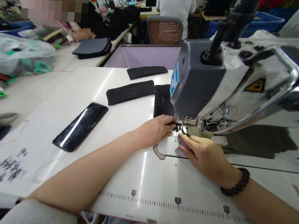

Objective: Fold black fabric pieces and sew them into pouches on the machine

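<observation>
My left hand (154, 130) lies just left of the sewing machine's presser foot (180, 129), its fingertips on the edge of a black fabric piece (163, 101) that runs back beside the machine head (199, 74). To the right of the foot rests my right hand (208, 156), fingers stretched toward the needle plate (171, 146), with olive fabric (261, 139) behind it. What lies under my fingertips is too small to make out. Two folded black pieces (131, 92) (147, 71) with stitched rectangles lie on the white table beyond my left hand.
A black phone (81, 127) lies left of my left forearm. Farther left are a plastic bag (19, 55) and dark folded fabric (92, 47). A person in white (175, 5) is behind a woven chair (165, 30). Blue crates (265, 26) stand at the back right.
</observation>
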Tool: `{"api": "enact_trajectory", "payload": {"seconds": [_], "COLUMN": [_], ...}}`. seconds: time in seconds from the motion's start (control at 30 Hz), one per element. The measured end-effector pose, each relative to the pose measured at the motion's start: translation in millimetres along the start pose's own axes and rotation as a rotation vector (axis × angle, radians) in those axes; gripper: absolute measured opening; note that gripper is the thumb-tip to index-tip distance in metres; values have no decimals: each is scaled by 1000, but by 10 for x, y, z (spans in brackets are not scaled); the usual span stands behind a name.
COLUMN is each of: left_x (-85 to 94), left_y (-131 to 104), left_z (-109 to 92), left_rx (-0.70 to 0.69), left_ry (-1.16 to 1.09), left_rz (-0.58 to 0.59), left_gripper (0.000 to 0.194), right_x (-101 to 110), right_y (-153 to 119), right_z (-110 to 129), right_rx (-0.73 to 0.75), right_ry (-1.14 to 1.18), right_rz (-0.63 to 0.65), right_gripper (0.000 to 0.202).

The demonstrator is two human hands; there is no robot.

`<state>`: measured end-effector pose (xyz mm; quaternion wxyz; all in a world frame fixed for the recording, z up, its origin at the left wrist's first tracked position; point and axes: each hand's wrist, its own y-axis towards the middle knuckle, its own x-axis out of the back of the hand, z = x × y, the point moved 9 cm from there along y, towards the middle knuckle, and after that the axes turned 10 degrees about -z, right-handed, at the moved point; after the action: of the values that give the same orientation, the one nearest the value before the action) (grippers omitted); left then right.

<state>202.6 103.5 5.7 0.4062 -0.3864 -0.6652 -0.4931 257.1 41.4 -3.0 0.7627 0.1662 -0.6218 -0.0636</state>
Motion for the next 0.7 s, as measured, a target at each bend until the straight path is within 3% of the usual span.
{"api": "enact_trajectory", "payload": {"seconds": [0.27, 0.43, 0.6, 0.7], "left_x": [47, 68, -19, -25], "left_y": [-30, -57, -117, -126], "left_z": [-4, -60, -154, -224], "left_rx": [28, 74, 73, 18], "left_ry": [70, 135, 153, 153], "left_rz": [7, 70, 211, 206], "left_gripper": [26, 25, 25, 25], "right_x": [2, -15, -3, 20], "right_y": [-10, -21, -26, -34], "right_z": [-11, -26, -38, -47], "right_rx": [-3, -7, -4, -1], "right_ry": [-23, -27, -3, 43], "right_rz": [-8, -7, -18, -36], "right_gripper": [37, 38, 38, 37]}}
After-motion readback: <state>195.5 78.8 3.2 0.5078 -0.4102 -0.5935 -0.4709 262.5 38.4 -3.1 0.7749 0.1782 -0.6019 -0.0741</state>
